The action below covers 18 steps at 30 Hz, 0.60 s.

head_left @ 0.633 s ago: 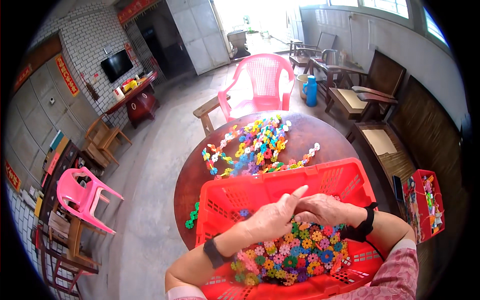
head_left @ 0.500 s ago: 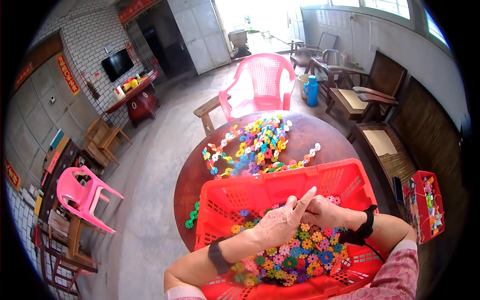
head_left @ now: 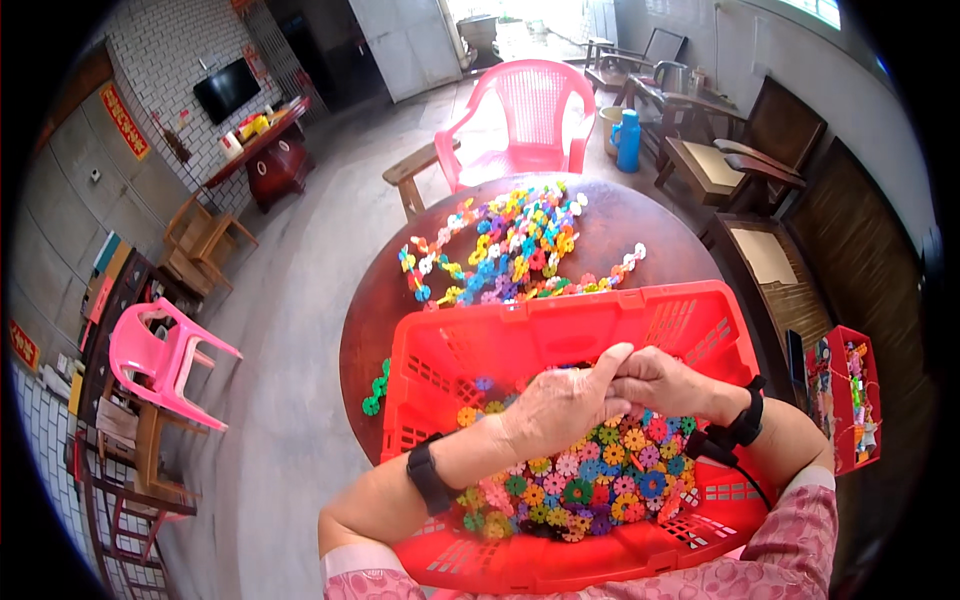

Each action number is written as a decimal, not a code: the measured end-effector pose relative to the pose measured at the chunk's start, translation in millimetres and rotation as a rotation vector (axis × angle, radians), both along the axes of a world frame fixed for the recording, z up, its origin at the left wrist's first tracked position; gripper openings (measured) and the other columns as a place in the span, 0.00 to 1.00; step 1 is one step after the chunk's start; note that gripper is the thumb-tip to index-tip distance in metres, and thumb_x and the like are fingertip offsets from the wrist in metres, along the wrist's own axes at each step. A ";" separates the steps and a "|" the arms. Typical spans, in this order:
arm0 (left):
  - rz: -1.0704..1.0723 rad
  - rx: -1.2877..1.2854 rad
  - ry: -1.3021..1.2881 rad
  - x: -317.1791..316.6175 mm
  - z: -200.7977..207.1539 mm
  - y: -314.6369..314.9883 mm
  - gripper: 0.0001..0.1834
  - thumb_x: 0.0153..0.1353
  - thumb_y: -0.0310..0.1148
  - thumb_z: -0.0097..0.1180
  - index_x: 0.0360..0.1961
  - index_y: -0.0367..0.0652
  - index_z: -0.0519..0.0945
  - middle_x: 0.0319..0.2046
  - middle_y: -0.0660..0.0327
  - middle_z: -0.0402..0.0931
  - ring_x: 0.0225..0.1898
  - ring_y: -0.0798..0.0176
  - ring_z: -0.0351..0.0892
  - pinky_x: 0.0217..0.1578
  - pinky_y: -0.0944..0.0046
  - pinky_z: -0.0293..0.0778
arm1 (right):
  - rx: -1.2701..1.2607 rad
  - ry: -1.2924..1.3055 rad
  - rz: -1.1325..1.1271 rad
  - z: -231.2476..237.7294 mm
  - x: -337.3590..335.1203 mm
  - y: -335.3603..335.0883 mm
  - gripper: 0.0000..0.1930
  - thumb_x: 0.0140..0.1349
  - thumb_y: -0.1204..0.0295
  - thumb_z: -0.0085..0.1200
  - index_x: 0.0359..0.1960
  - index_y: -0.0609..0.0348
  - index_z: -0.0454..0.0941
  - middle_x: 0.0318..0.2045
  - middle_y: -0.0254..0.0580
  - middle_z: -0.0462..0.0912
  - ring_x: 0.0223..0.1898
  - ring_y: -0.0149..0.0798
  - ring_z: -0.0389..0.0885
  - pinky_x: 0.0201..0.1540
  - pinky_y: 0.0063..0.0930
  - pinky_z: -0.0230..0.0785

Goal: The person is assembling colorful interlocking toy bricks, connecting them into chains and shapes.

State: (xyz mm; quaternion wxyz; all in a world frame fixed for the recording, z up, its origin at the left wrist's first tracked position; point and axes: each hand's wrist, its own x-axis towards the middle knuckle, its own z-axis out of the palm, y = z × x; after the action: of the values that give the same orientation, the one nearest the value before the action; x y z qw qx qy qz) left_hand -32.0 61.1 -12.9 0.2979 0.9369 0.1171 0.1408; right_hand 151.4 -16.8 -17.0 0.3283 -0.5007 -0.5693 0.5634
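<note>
My left hand and my right hand meet above a red plastic basket, fingers bent and pressed together. Whatever they may pinch is hidden behind the fingers. Below them, the basket holds a heap of flower-shaped plastic pieces in many colours. Beyond its far wall, linked chains of the same pieces lie on a round brown table. A short green chain rests by the basket's left side. Both wrists wear black bands.
A pink plastic chair stands behind the table, beside a wooden bench. Another pink chair is at the left. To the right are a red box with small items, a wooden settee and a blue flask.
My left index finger, stretched upward before, is now bent in toward the right hand. The view has tipped downward slightly, and both hands stay together over the basket.
</note>
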 end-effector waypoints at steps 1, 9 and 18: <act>-0.022 -0.053 -0.012 -0.7 4.1 3.6 0.31 0.63 0.35 0.55 0.63 0.37 0.59 0.34 0.43 0.78 0.35 0.41 0.81 0.33 0.51 0.77 | 0.027 0.029 0.030 1.9 1.9 0.8 0.13 0.69 0.68 0.48 0.45 0.65 0.78 0.23 0.32 0.76 0.22 0.22 0.72 0.27 0.20 0.68; -0.153 -0.158 -0.020 -4.7 21.7 9.4 0.31 0.62 0.36 0.56 0.64 0.42 0.61 0.36 0.47 0.79 0.36 0.47 0.82 0.37 0.55 0.77 | 0.076 0.029 0.136 -3.6 8.9 0.4 0.11 0.65 0.70 0.52 0.43 0.65 0.78 0.27 0.37 0.78 0.25 0.31 0.77 0.30 0.25 0.70; -0.092 0.343 -0.108 -10.7 19.2 22.4 0.31 0.57 0.55 0.56 0.53 0.42 0.73 0.45 0.48 0.76 0.47 0.46 0.76 0.46 0.51 0.70 | 0.736 -0.628 0.219 -5.1 -0.4 6.7 0.16 0.61 0.65 0.55 0.48 0.58 0.77 0.39 0.51 0.79 0.44 0.55 0.76 0.46 0.46 0.68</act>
State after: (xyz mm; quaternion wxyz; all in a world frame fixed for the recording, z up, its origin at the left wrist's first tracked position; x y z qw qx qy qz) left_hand -42.8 83.5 6.3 0.1455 0.9694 0.0321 0.1951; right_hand 151.0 -10.1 -22.1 0.2347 -0.4344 -0.8512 0.1780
